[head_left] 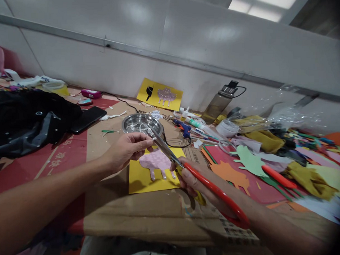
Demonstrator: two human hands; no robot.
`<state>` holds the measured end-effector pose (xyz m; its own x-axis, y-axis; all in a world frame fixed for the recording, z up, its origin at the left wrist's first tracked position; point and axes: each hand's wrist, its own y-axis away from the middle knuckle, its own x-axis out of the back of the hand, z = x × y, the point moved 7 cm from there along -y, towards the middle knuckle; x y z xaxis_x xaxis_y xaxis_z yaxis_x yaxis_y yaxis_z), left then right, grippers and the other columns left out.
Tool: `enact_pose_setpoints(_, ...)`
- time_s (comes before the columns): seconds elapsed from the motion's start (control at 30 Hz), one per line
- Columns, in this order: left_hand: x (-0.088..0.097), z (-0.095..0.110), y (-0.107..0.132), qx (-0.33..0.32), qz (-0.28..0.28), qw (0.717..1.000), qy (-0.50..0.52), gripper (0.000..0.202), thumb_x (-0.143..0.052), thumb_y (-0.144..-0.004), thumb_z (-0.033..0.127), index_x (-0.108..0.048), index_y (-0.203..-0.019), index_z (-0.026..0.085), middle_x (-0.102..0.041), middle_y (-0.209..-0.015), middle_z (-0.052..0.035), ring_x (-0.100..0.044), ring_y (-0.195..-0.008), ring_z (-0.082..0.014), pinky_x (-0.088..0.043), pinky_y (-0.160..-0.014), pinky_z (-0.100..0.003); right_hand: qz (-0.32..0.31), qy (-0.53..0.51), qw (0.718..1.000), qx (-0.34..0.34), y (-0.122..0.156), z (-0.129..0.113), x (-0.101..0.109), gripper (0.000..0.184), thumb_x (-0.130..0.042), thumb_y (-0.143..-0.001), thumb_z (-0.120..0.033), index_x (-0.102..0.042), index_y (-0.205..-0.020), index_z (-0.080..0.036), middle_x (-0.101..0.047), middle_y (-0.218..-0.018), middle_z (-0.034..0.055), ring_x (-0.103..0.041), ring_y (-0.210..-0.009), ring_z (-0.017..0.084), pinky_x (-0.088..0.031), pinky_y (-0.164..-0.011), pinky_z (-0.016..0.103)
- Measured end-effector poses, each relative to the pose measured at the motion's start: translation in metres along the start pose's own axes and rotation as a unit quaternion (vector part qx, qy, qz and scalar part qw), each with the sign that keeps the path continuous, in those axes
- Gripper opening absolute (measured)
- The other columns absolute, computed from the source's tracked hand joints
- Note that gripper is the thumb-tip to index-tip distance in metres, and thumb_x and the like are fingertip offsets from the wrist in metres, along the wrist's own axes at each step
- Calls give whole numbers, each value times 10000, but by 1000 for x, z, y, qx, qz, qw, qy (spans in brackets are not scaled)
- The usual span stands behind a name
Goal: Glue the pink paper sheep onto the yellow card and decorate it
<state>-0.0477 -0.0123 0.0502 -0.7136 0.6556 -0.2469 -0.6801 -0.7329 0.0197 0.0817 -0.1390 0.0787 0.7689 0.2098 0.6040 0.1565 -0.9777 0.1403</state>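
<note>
My right hand [189,176] is wrapped around a pair of scissors [167,151] with red handles, the blades pointing up and left. A yellow piece shows beneath this hand; I cannot tell what it belongs to. My left hand [131,146] is closed in a pinch beside the blade tips; whatever sits between its fingers is too small to make out. Just behind is a round metal bowl [127,123] with shiny, clear bead-like strands inside. Below both hands lies a yellow card [136,184] bearing a pale purple sheep-like cut-out [154,162], partly covered by the hands.
A finished-looking yellow card [175,103] leans on the wall. A blue glue gun [183,128] with its cord lies right of the bowl, near a bottle [219,103]. Coloured cut-outs [232,174] and scraps crowd the right. At left are a phone [88,120] and black cloth [28,119].
</note>
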Motion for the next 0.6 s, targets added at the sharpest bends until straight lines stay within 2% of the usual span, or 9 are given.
enact_pose_setpoints(0.3,-2,1,0,7,0,1000,13,218,-759,-718,302,-649,-724,114,-631,-635,1,-323,-435,-8,-164,-407,-171,2,-22,999,-41,2,-2,-4,487,-304,-885,-704,-410,-798,-236,-410,-608,-51,-351,-487,96,-321,-432,230)
enact_pose_setpoints(0.6,1,0,1,7,10,1000,2,235,-769,-700,314,-646,-730,116,-635,-646,-3,-358,-447,-15,-181,-405,-169,21,-43,998,-41,0,5,-5,491,-339,-878,-701,-448,-830,-224,-441,-647,-40,-368,-504,87,-312,-419,214)
